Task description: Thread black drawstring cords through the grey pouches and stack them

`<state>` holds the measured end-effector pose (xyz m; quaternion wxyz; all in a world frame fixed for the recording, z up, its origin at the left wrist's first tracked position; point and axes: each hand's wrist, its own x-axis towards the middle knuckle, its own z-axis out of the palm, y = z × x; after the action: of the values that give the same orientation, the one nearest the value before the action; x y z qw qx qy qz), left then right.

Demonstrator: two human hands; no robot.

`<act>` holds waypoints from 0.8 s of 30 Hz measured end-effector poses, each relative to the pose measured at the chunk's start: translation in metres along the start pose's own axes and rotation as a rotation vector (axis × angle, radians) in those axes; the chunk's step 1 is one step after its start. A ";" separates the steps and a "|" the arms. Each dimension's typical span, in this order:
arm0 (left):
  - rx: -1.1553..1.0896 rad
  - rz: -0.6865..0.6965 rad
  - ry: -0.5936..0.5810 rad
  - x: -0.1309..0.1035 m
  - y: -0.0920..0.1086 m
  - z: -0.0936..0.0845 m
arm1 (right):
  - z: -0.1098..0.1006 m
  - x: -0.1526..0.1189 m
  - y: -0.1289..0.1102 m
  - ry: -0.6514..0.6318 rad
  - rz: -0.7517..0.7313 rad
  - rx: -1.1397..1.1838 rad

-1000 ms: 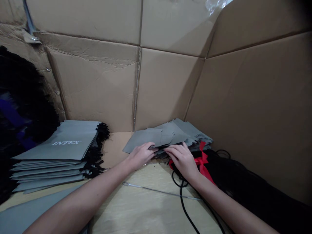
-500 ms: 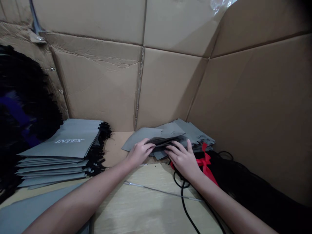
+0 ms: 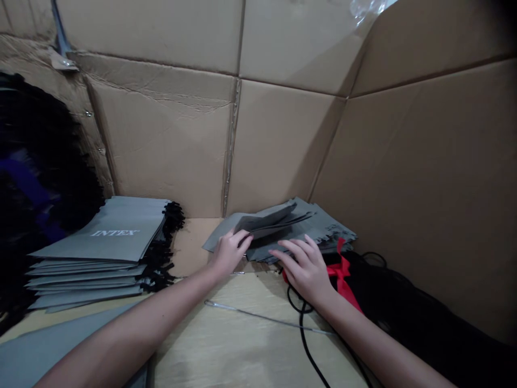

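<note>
My left hand (image 3: pixel 232 250) pinches the near left edge of some grey sheets (image 3: pixel 269 218), whose upper layers stand lifted and spread apart. Beneath and behind them lies a loose pile of grey pieces (image 3: pixel 323 221) against the cardboard. Over the right front of the pile, my right hand (image 3: pixel 305 264) has its fingers apart and nothing in them. Beside its wrist is a red ribbon (image 3: pixel 342 272) tied round a black cord bundle (image 3: pixel 396 296). A thin metal rod with a looped end (image 3: pixel 258 315) lies on the table in front of both hands.
At the left is a stack of grey INTEX pouches (image 3: pixel 117 231) with black cord ends. Behind it rises a black fringed heap (image 3: pixel 44 134) with a blue band. Cardboard walls (image 3: pixel 169 140) enclose the back and right. Another grey piece (image 3: pixel 52 345) lies front left.
My right hand has let go of the sheets and its fingers have spread. The sheets in my left hand have opened up and tilt upward to the right.
</note>
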<state>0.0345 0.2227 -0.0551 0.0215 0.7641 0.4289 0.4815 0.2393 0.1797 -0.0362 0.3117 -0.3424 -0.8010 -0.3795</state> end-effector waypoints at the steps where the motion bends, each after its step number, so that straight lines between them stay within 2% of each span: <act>1: -0.007 -0.010 0.003 0.001 -0.001 0.000 | 0.002 0.000 0.000 -0.071 0.015 -0.030; 4: -0.023 0.022 -0.030 0.001 -0.003 0.002 | 0.007 0.001 0.001 -0.237 0.106 -0.105; 7: -0.035 0.058 -0.055 -0.001 -0.003 0.004 | 0.008 0.001 0.006 -0.276 0.099 -0.126; 10: 0.006 0.141 -0.073 -0.003 -0.002 0.002 | 0.006 -0.001 0.013 -0.230 0.099 -0.145; 14: 0.126 0.424 -0.207 -0.006 0.001 -0.005 | 0.004 -0.005 0.019 -0.108 0.180 -0.131; 16: 0.164 0.492 -0.225 -0.007 0.003 -0.006 | 0.001 -0.005 0.019 -0.059 0.224 -0.110; 19: 0.121 0.477 -0.087 -0.008 0.006 -0.005 | -0.006 0.000 0.016 0.034 0.236 -0.060; 21: 0.022 0.420 0.017 -0.004 0.007 -0.006 | -0.011 0.006 0.018 0.129 0.251 -0.045; 24: -0.117 0.272 0.149 0.010 0.015 -0.015 | -0.009 0.013 0.031 0.271 0.420 -0.006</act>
<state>0.0340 0.2146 -0.0333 -0.0312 0.7745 0.2931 0.5597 0.2589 0.1915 -0.0098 0.4872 -0.4481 -0.6620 -0.3515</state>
